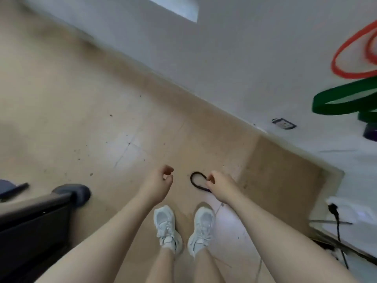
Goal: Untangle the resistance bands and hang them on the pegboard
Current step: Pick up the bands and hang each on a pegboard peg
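Observation:
A dark purple-black resistance band curves in a loop just left of my right hand, whose fingers pinch its end low over the floor. My left hand hovers a short way to the left of the loop with its fingers loosely curled and nothing in them. On the white wall at the far right hang red bands, green bands and part of a purple band; what they hang from lies outside the view.
I stand on a beige tiled floor in white trainers. A dark piece of equipment with a wheel sits at the left. A wall socket is on the wall, and a black cable with a plug hangs at the right.

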The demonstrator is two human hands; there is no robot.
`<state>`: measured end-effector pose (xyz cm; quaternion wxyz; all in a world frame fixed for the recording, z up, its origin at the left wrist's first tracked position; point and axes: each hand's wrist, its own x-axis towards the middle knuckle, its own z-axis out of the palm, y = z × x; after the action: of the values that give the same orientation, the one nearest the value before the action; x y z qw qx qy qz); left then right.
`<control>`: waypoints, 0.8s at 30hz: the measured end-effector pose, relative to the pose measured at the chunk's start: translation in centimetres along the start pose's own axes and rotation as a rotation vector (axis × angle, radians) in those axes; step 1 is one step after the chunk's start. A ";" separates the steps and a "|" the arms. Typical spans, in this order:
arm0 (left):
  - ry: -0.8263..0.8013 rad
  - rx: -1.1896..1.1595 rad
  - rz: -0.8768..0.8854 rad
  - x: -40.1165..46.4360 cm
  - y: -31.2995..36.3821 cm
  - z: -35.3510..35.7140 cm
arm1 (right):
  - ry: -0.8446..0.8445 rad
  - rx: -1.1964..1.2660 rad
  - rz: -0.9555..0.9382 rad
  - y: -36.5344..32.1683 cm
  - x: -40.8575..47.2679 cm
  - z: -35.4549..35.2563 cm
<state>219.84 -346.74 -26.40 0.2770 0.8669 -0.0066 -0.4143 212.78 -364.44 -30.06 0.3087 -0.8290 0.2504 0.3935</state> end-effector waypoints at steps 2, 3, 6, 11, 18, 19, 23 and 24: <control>-0.005 -0.018 -0.042 4.3 -3.5 3.5 | -0.005 -0.044 -0.003 1.8 5.0 3.8; -0.015 -0.023 -0.052 6.6 -5.3 5.5 | 0.000 -0.061 -0.004 2.9 7.7 5.7; -0.050 -0.041 -0.076 13.2 -10.1 11.9 | 0.019 -0.122 0.001 6.6 15.9 11.6; -0.072 -0.097 -0.142 21.1 -17.8 21.2 | 0.180 -0.314 0.068 12.8 26.4 20.6; -0.175 0.023 -0.113 21.5 -21.5 25.9 | 0.377 -0.217 -0.011 15.3 29.9 23.3; -0.207 0.050 -0.087 21.0 -20.8 25.6 | 0.369 -0.198 -0.043 14.9 28.6 22.2; -0.233 0.045 -0.021 17.9 -14.8 22.0 | 0.271 -0.197 -0.141 12.6 20.1 15.3; -0.222 0.037 0.001 17.0 -12.7 20.7 | 0.240 -0.215 -0.156 12.1 17.6 13.2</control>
<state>213.29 -349.91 -55.17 0.2587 0.8206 -0.0456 -0.5075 208.17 -366.40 -54.73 0.2157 -0.9151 0.1768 0.2912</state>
